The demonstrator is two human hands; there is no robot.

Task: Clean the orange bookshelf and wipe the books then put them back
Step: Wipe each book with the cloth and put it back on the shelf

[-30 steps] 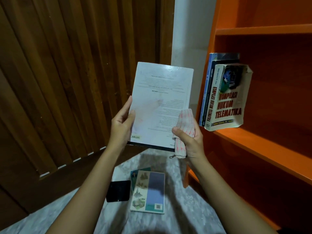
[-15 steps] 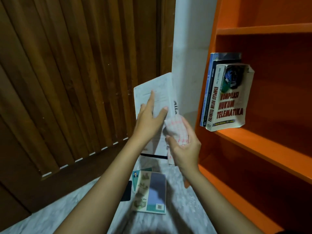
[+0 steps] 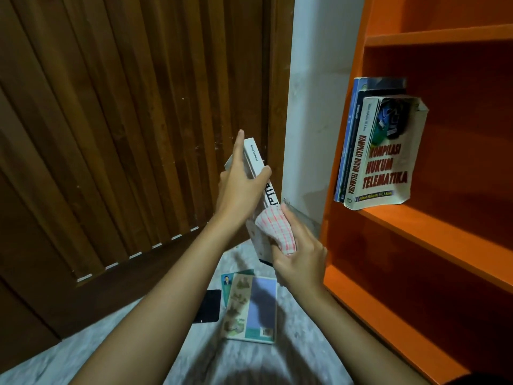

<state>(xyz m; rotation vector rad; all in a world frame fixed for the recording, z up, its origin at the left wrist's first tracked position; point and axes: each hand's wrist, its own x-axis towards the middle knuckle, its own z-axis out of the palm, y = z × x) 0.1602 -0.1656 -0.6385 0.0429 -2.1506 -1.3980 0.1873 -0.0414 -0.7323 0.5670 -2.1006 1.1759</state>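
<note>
The left hand (image 3: 238, 187) is gripping the white book (image 3: 255, 159) near its top, long axis slanting down toward the right hand (image 3: 301, 259) — whose fingers are clutching the checked cloth (image 3: 274, 230) against the book's lower end. The orange bookshelf (image 3: 410, 220) is standing just right of it — nearer the right hand.

Tilted white book (image 3: 254, 159), checked cloth (image 3: 275, 232) against its lower spine; three upright books (image 3: 385, 154) on orange bookshelf (image 3: 433, 235)
</note>
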